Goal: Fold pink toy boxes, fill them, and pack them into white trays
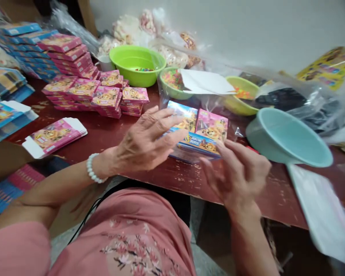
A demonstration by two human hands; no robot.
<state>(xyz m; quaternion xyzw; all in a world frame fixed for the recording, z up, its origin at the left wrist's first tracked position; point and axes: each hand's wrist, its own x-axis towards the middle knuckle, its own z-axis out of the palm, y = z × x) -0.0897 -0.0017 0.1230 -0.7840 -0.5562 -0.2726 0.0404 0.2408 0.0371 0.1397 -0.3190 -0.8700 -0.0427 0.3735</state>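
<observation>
In front of me on the dark red table lies a clear plastic bag [184, 154] around small printed cartons. Through the film I see a blue carton [186, 117], a pink carton [214, 128] beside it, and a blue printed strip [203, 143] along the near side. My left hand [151, 142], with a pale bead bracelet at its wrist, reaches over the bag's left part, fingers stretched out. My right hand [238, 172] is by the bag's near right corner, fingers apart and bent; whether its fingertips touch the film I cannot tell. Neither hand grips anything.
Pink cartons [83, 88] and blue cartons [31, 46] are stacked at left, flat pink cartons [53, 136] nearer. Behind stand a green basin [123, 61] and smaller bowls of colourful bits. A light blue basin [290, 138] and a plastic sheet [319, 203] lie right.
</observation>
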